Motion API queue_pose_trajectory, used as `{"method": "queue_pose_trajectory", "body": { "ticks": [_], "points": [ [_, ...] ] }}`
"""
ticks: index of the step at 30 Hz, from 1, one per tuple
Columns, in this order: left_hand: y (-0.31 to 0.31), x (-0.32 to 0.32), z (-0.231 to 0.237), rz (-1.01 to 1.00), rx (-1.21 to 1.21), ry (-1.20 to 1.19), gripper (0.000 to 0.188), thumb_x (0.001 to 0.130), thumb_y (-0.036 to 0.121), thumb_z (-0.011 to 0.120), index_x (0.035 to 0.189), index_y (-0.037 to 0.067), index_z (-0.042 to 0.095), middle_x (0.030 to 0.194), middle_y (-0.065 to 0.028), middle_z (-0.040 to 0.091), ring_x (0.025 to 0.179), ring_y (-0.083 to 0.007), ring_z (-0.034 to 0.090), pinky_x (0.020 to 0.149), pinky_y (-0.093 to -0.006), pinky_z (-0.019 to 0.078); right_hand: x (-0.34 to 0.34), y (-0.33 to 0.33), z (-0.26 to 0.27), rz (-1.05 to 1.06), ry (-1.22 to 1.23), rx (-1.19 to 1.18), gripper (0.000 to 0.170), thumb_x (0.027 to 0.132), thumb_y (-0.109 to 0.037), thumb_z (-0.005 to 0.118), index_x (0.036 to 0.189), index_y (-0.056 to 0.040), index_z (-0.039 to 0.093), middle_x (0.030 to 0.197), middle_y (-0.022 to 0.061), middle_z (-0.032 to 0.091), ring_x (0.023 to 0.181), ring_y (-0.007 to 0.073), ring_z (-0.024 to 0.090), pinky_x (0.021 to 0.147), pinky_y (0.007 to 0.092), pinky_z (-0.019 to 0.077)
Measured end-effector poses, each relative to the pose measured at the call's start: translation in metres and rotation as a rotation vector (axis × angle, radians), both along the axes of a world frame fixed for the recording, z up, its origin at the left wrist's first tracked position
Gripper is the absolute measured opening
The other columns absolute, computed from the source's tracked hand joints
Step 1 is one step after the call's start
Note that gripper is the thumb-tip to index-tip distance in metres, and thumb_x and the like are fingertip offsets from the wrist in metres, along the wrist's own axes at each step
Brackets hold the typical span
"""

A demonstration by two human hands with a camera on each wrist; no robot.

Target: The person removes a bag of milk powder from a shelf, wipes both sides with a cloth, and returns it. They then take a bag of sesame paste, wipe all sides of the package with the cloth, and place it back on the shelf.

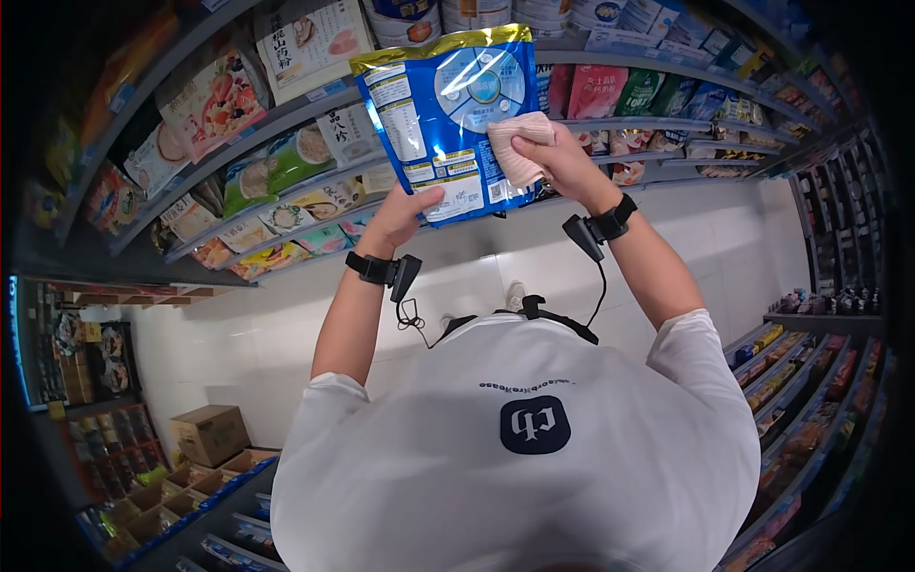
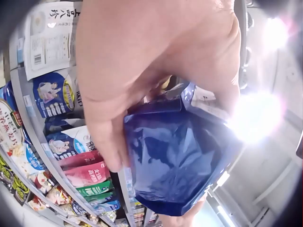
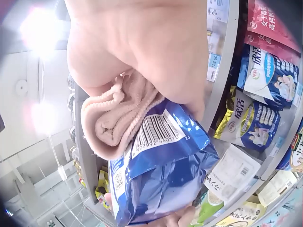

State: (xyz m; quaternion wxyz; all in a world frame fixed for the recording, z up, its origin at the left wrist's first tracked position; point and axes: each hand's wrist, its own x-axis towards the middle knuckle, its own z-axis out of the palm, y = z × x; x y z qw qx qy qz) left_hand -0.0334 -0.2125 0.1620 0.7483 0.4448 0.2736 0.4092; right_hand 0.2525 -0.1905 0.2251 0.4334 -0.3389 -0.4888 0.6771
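Observation:
A blue pouch with a gold top edge [image 1: 448, 105] is held up before the shelf, its printed panel towards the head camera. The left hand [image 1: 398, 214] grips its lower left corner, thumb on the front. In the left wrist view the left hand [image 2: 156, 56] holds the pouch by its blue bottom [image 2: 175, 156]. A folded pink cloth [image 1: 519, 143] lies against the pouch's right side, pinched by the right hand [image 1: 570, 167]. The right wrist view shows the right hand [image 3: 137, 52] around the rolled cloth [image 3: 111, 125], beside the pouch's barcode [image 3: 158, 132].
Shelves of bagged goods [image 1: 286, 172] curve across the front, with tins [image 1: 405, 24] on an upper level. A cardboard box [image 1: 210, 434] stands on the floor at the lower left. More stocked racks [image 1: 801, 410] stand at the lower right. Tiled floor [image 1: 477, 272] lies below the hands.

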Motion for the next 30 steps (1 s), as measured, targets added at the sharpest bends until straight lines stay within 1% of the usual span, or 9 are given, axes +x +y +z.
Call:
{"method": "queue_pose_trajectory", "body": {
  "ticks": [4,6,10,15,17,24,26,28,30],
  "points": [
    [-0.006,0.007,0.009,0.129,-0.106,-0.063,0.055,0.088,0.014,0.072,0.136,0.002,0.049,0.132,-0.0119,0.060,0.120,-0.0228,0.059,0.101,-0.0358,0.0481,-0.015,-0.002,0.001,-0.466,-0.326,0.443,0.029,0.092,-0.010,0.067,0.119,-0.0010,0.065,0.110,0.0071,0.068,0.106,0.0187,0.062,0.089,0.0319,0.0510],
    [-0.002,0.013,0.001,0.256,-0.026,-0.056,0.047,0.090,0.019,0.067,0.131,0.000,0.051,0.118,-0.0131,0.066,0.093,-0.0215,0.071,0.056,-0.0329,0.0619,-0.020,-0.027,0.027,-0.595,-0.622,0.905,0.033,0.084,-0.004,0.066,0.117,-0.0050,0.068,0.105,0.0087,0.067,0.103,0.0279,0.060,0.086,0.0368,0.0495],
    [0.004,0.019,-0.003,0.314,0.054,-0.031,0.048,0.092,0.020,0.064,0.132,-0.002,0.050,0.117,-0.0160,0.065,0.094,-0.0241,0.071,0.052,-0.0373,0.0625,-0.036,-0.051,0.010,-0.349,-0.845,1.069,0.036,0.079,-0.001,0.065,0.114,-0.0099,0.071,0.104,0.0084,0.067,0.091,0.0305,0.058,0.083,0.0383,0.0477],
    [0.000,0.013,-0.003,0.255,-0.007,-0.014,0.050,0.092,0.019,0.064,0.134,-0.002,0.048,0.120,-0.0169,0.064,0.100,-0.0270,0.070,0.064,-0.0407,0.0644,-0.021,-0.026,-0.003,-0.625,-0.868,0.880,0.041,0.077,-0.002,0.068,0.118,-0.0067,0.069,0.097,0.0117,0.059,0.089,0.0309,0.059,0.077,0.0387,0.0501],
    [-0.001,0.011,-0.002,0.210,-0.148,-0.111,0.049,0.087,0.008,0.069,0.131,-0.001,0.051,0.129,-0.0140,0.061,0.117,-0.0254,0.061,0.100,-0.0382,0.0507,-0.026,-0.040,0.007,-0.551,-0.821,0.973,0.040,0.078,0.000,0.065,0.117,-0.0060,0.069,0.099,0.0122,0.058,0.089,0.0311,0.060,0.079,0.0387,0.0507],
    [-0.010,0.007,-0.009,0.098,-0.028,-0.036,0.055,0.085,0.011,0.072,0.134,0.000,0.050,0.131,-0.0141,0.060,0.118,-0.0259,0.061,0.101,-0.0392,0.0496,-0.013,-0.027,0.026,-0.586,-0.714,1.035,0.042,0.073,-0.003,0.073,0.115,-0.0065,0.069,0.097,0.0120,0.060,0.092,0.0314,0.060,0.081,0.0394,0.0522],
    [-0.014,0.011,-0.009,0.072,0.009,-0.004,0.056,0.085,0.012,0.073,0.135,0.000,0.050,0.131,-0.0132,0.061,0.118,-0.0250,0.061,0.101,-0.0383,0.0491,-0.021,-0.040,0.041,-0.330,-0.756,1.283,0.044,0.073,-0.002,0.073,0.116,-0.0056,0.068,0.098,0.0127,0.060,0.093,0.0323,0.060,0.082,0.0398,0.0523],
    [-0.018,0.014,-0.007,0.067,-0.008,-0.051,0.056,0.085,0.012,0.073,0.135,0.001,0.050,0.131,-0.0121,0.061,0.117,-0.0244,0.061,0.101,-0.0375,0.0489,-0.013,-0.026,0.036,-0.372,-0.809,1.319,0.044,0.072,-0.002,0.073,0.115,-0.0057,0.068,0.099,0.0122,0.059,0.092,0.0324,0.060,0.082,0.0395,0.0522],
    [-0.019,0.013,-0.006,0.067,-0.009,-0.029,0.058,0.085,0.013,0.074,0.135,0.001,0.049,0.129,-0.0112,0.062,0.117,-0.0240,0.061,0.101,-0.0373,0.0486,0.005,0.002,0.034,-0.742,-0.900,1.158,0.043,0.072,-0.002,0.074,0.115,-0.0064,0.069,0.099,0.0110,0.058,0.093,0.0313,0.060,0.081,0.0392,0.0522]
  ]
}}
